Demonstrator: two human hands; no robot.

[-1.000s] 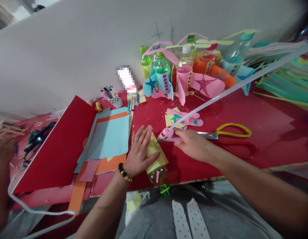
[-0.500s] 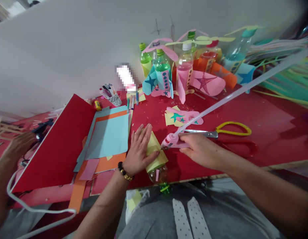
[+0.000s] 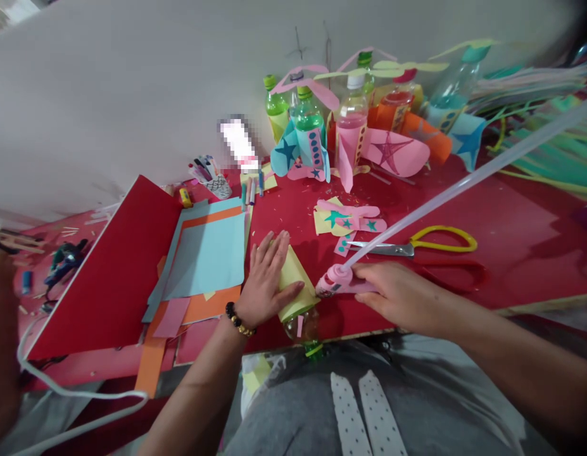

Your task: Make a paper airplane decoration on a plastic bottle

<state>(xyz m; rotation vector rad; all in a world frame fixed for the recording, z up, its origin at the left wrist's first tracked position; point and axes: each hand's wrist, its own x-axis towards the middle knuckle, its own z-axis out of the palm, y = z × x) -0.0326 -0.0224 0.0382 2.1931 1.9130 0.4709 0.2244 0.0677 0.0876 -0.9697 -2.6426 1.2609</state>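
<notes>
The right hand (image 3: pixel 385 290) has its grip clamped on a pink glue gun (image 3: pixel 337 278), nozzle beside yellow paper (image 3: pixel 289 271) around a bottle (image 3: pixel 308 324) overhanging the desk (image 3: pixel 521 266); should the flat-palmed left hand (image 3: pixel 267 282) slip, the bottle could roll and the thumb burn.

Wall (image 3: pixel 132 95): pale grey, plain, behind the surface (image 3: pixel 521 228); two thin dark marks (image 3: pixel 299 44) noted, nature undetermined. Surface: red top, light scuffs, pale rough front edge (image 3: pixel 511 308). Red panel (image 3: pixel 107 272), pale-edged, stands tilted at left; pinkish-red top visible beyond it. Lighting: diffuse, shadows soft. Upper left corner: brighter, contents unclear. Upper right corner: dark.
</notes>
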